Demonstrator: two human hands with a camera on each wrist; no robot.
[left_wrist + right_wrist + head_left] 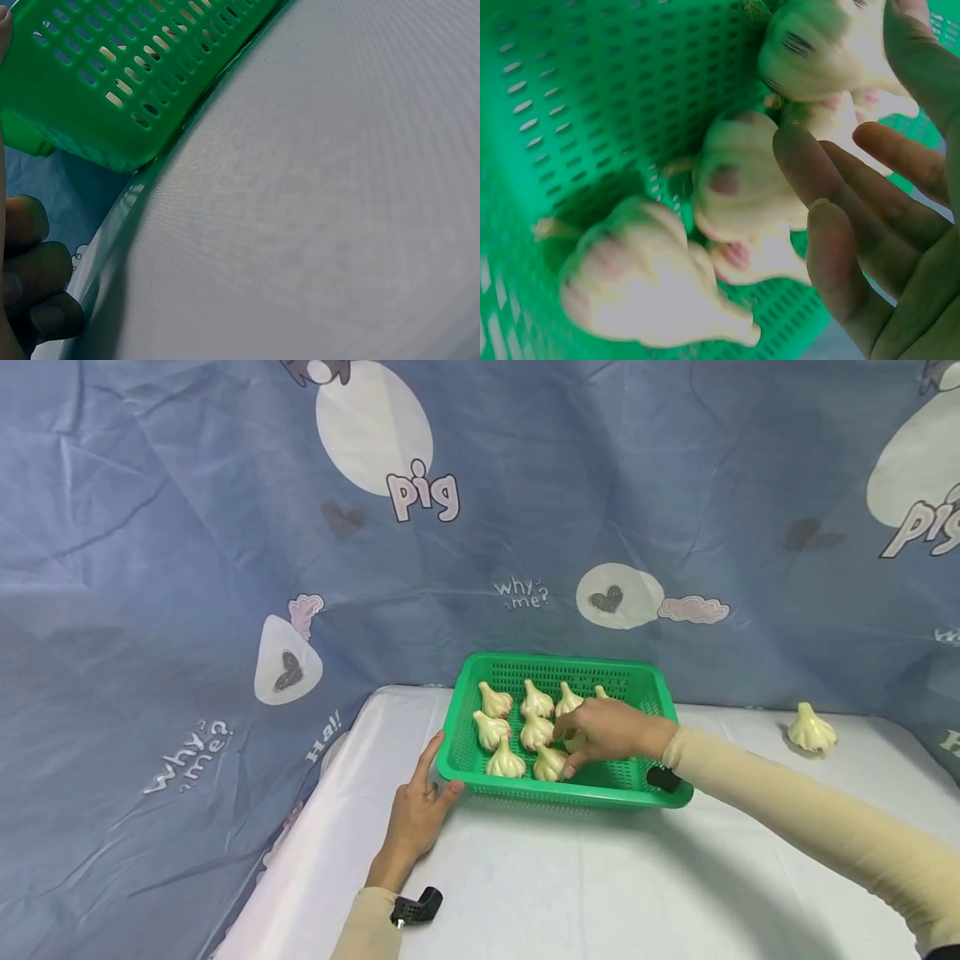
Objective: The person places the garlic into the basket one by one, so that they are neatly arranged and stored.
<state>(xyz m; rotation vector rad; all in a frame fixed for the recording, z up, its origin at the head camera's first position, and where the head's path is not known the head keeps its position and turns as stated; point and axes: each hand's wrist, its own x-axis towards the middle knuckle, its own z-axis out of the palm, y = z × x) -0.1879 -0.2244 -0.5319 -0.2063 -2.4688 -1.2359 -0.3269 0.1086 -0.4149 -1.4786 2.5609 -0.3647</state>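
A green plastic basket (562,792) with slotted walls stands on the white-covered table and holds several garlic bulbs (506,760). At its front left corner, my left hand (420,814) touches the rim with thumb and index finger extended. Its other fingers (41,274) bend loosely beside the basket wall. My right hand (611,727) reaches into the basket, palm down over the bulbs. In the right wrist view its fingers (847,202) are loosely bent beside a garlic bulb (739,176), with nothing visibly gripped. The hand partly hides bulbs beneath it.
A single garlic bulb (812,731) lies on the table to the right of the basket. Behind rises a blue printed cloth (480,543), close to the basket's back wall. White tablecloth (585,885) stretches in front of the basket.
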